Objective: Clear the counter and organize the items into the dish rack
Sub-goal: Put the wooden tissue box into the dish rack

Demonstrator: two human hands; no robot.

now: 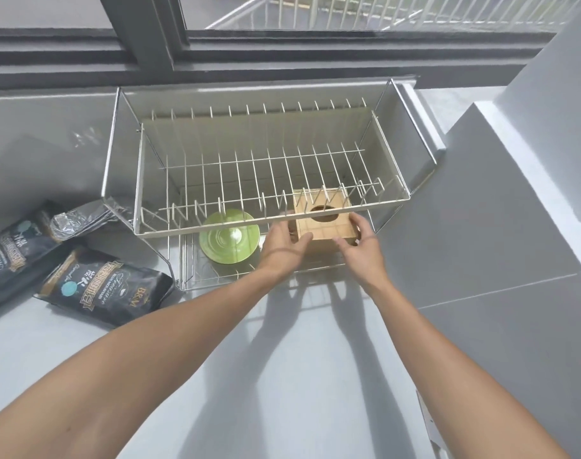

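A two-tier steel dish rack (169, 231) stands on the grey counter below the window. Its upper tier holds nothing. On the lower tier a green plate (229, 238) lies flat at the left. To its right sits a light wooden box (325, 226) with an oval hole in its top, half under the upper tier. My left hand (282, 243) grips the box's left side and my right hand (362, 243) grips its right front corner. Both arms reach in from the bottom of the view.
Two black coffee bags (103, 289) (14, 250) lie on the counter left of the rack, the farther one with its foil top open. A grey wall (514, 193) rises to the right. A window frame (216, 58) runs behind the rack.
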